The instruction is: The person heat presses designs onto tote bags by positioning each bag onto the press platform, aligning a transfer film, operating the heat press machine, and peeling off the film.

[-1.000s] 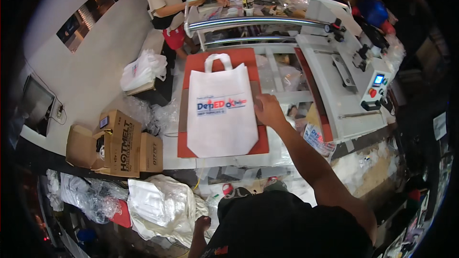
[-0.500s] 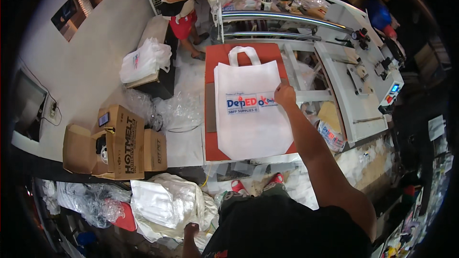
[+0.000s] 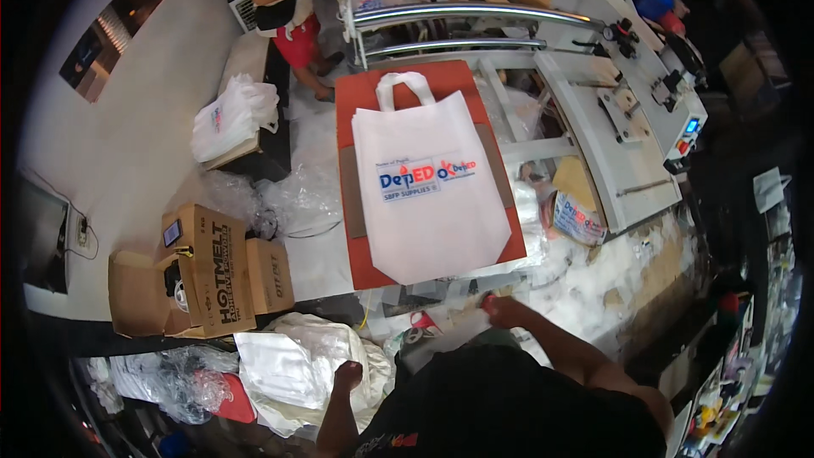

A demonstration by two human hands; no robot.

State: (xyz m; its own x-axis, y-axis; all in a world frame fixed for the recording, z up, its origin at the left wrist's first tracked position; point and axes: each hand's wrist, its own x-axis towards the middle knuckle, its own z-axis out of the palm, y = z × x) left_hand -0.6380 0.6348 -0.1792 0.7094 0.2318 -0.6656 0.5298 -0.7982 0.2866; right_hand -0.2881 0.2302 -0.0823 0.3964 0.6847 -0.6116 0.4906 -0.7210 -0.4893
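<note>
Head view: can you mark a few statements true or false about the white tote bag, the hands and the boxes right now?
1. The white fabric tote bag with loop handles lies flat on the red-orange board. True.
2. The right hand presses on the bag. False: it is off the bag, below the board's near edge.
3. The brown cardboard boxes stand to the left of the board. True.
4. The left hand grips the bag's handles. False: it is low, by crumpled white plastic sheeting.
</note>
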